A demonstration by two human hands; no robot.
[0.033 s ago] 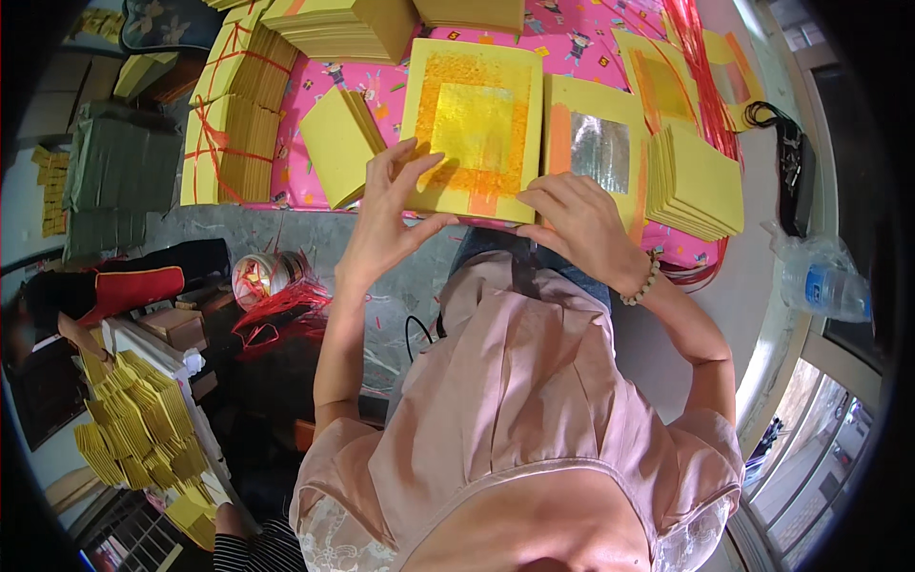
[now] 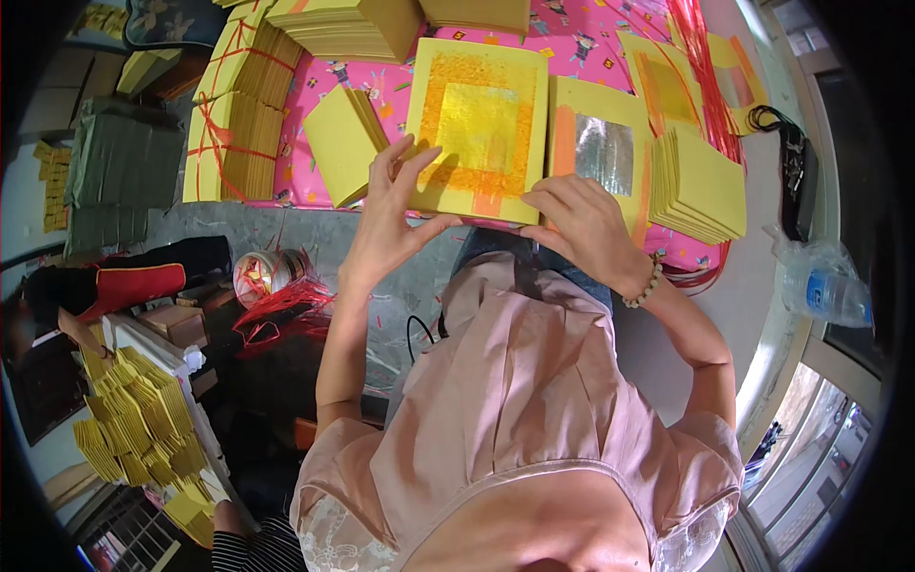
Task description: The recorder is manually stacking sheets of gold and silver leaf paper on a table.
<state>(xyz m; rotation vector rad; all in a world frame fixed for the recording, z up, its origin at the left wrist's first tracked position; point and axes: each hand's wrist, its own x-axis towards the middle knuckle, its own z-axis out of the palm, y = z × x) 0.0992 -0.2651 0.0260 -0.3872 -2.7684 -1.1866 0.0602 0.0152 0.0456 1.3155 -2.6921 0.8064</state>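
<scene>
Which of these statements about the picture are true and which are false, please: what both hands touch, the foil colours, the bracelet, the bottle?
1. Both hands touch the stack of yellow sheets with a gold foil square. True: left hand, right hand.
2. The stack beside it bears a green square. False: that stack has a silver foil square.
3. A bead bracelet is on the right wrist. True.
4. The plastic bottle stands upright on the pink cloth. False: it lies on the floor, off the pink cloth.

Yellow paper stack (image 2: 481,133), gold-foil square on orange; flat on pink mat (image 2: 581,43).
</scene>
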